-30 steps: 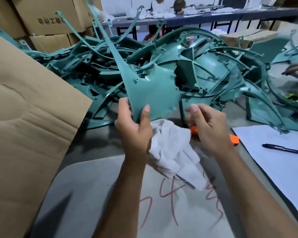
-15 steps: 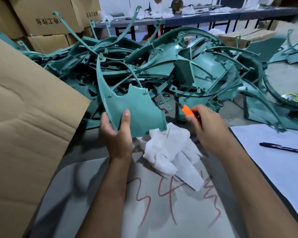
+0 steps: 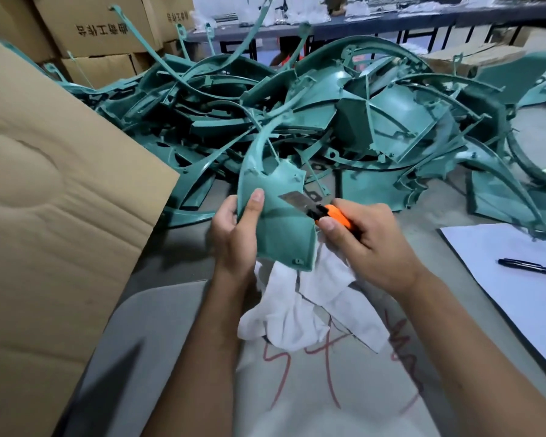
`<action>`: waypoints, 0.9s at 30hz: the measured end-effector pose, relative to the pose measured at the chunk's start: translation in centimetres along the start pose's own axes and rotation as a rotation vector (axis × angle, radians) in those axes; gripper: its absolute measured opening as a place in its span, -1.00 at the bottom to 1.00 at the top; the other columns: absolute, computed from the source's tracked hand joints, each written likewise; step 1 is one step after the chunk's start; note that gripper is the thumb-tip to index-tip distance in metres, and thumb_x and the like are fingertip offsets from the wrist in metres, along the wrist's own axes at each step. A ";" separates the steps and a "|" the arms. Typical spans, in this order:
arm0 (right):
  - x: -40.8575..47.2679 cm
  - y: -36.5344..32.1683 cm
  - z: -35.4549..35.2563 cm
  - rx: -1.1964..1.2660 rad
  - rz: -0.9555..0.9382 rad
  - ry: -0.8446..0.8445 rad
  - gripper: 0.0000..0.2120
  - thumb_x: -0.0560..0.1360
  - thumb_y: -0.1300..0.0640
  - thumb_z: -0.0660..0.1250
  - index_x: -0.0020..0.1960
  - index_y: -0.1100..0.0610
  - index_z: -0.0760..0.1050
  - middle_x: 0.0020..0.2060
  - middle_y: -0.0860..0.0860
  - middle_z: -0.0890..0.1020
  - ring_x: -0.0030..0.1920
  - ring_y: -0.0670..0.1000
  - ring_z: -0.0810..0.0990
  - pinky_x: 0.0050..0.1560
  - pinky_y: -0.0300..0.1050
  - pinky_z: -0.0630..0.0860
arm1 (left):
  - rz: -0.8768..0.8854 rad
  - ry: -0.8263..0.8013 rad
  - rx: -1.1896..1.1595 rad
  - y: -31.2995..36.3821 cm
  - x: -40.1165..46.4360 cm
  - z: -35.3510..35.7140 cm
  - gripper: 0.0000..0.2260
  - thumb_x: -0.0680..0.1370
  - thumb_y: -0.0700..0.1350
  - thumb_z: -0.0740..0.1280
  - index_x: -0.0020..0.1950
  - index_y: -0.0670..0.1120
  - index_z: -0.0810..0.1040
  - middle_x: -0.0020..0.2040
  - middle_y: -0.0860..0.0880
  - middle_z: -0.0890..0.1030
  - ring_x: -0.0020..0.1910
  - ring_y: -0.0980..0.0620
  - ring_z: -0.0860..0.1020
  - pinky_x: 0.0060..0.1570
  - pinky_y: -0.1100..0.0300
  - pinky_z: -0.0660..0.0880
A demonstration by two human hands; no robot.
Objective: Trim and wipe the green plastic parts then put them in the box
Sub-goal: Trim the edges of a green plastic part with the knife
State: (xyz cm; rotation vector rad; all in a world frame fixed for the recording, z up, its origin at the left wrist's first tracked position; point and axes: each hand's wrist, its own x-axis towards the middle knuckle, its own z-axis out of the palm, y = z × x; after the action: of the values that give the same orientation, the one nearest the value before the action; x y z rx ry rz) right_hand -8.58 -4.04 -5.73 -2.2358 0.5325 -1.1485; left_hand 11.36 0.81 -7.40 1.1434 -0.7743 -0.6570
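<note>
My left hand [image 3: 234, 230] grips a green plastic part [image 3: 281, 228] by its left edge, thumb on its face, holding it over the table. Its thin curved arm rises toward the pile. My right hand [image 3: 371, 244] holds an orange utility knife [image 3: 336, 216], and the bare blade lies against the part's upper right face. A white cloth [image 3: 309, 310] lies crumpled on the table under both hands. Behind them a big pile of green plastic parts [image 3: 344, 115] covers the table.
A cardboard box flap [image 3: 54, 216] stands at the left. A white sheet [image 3: 517, 279] with a black pen [image 3: 530, 267] lies at the right. Stacked cartons [image 3: 98, 33] stand at the back left. The grey board [image 3: 297, 389] under my arms bears red marks.
My left hand turned the part and brought it to the centre. My right hand lifted the orange knife off the table and set its blade on the part.
</note>
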 end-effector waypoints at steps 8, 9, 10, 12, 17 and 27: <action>-0.1 0.3 0.1 -0.186 -0.019 0.200 -0.64 0.71 -0.01 0.27 -0.23 0.05 0.35 -0.47 -0.16 0.53 -0.46 -0.05 0.54 -0.43 -0.24 0.34 | -0.148 -0.144 -0.093 0.1 -0.1 -0.2 -0.73 0.48 0.18 0.44 -0.15 -0.01 0.67 -0.19 -0.04 0.67 -0.15 -0.05 0.62 -0.13 0.04 0.56; -0.1 0.1 0.1 -0.175 -0.074 0.156 -0.65 0.70 0.00 0.28 -0.23 0.07 0.39 -0.45 -0.14 0.54 -0.45 -0.06 0.55 -0.44 -0.19 0.37 | -0.147 -0.144 -0.088 0.1 -0.1 -0.1 -0.73 0.49 0.19 0.43 -0.14 -0.01 0.67 -0.19 -0.04 0.67 -0.15 -0.05 0.63 -0.11 -0.01 0.59; -0.1 -0.1 0.2 -0.169 -0.108 0.110 -0.66 0.69 -0.01 0.29 -0.22 0.09 0.44 -0.43 -0.11 0.55 -0.44 -0.05 0.55 -0.45 -0.12 0.40 | -0.145 -0.144 -0.080 0.2 -0.1 -0.1 -0.72 0.50 0.19 0.42 -0.14 -0.01 0.67 -0.19 -0.04 0.67 -0.15 -0.05 0.63 -0.09 -0.05 0.62; -0.1 -0.4 0.5 -0.174 -0.100 0.054 -0.64 0.69 -0.05 0.29 -0.21 0.13 0.50 -0.41 -0.05 0.57 -0.41 0.01 0.57 -0.44 0.03 0.44 | -0.137 -0.139 -0.071 0.4 0.0 -0.1 -0.72 0.55 0.17 0.39 -0.20 0.00 0.66 -0.25 0.01 0.65 -0.23 0.02 0.62 -0.19 0.08 0.60; -0.1 -0.1 0.3 -0.369 -0.010 0.215 -0.60 0.70 -0.09 0.25 -0.24 0.10 0.38 -0.46 -0.09 0.51 -0.45 -0.02 0.50 -0.44 0.06 0.42 | -0.146 -0.164 -0.067 0.6 0.0 -0.3 -0.67 0.63 0.12 0.30 -0.27 0.03 0.63 -0.35 0.05 0.56 -0.35 0.10 0.53 -0.33 0.22 0.46; 0.1 -1.4 1.4 -0.216 -0.178 0.098 -0.61 0.65 -0.02 0.28 -0.29 0.14 0.39 -0.46 -0.09 0.37 -0.45 -0.01 0.39 -0.44 -0.08 0.33 | -0.163 -0.149 -0.089 1.4 -0.6 0.0 -0.56 0.70 0.05 0.24 -0.34 0.00 0.62 -0.42 0.07 0.54 -0.44 0.10 0.51 -0.39 0.23 0.45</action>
State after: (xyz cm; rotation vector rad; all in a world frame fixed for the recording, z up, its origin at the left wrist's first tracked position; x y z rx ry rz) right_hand -7.20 -2.59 -5.44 -2.4617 0.5259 -1.3521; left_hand 11.09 1.62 -6.17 1.0924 -0.7753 -0.9126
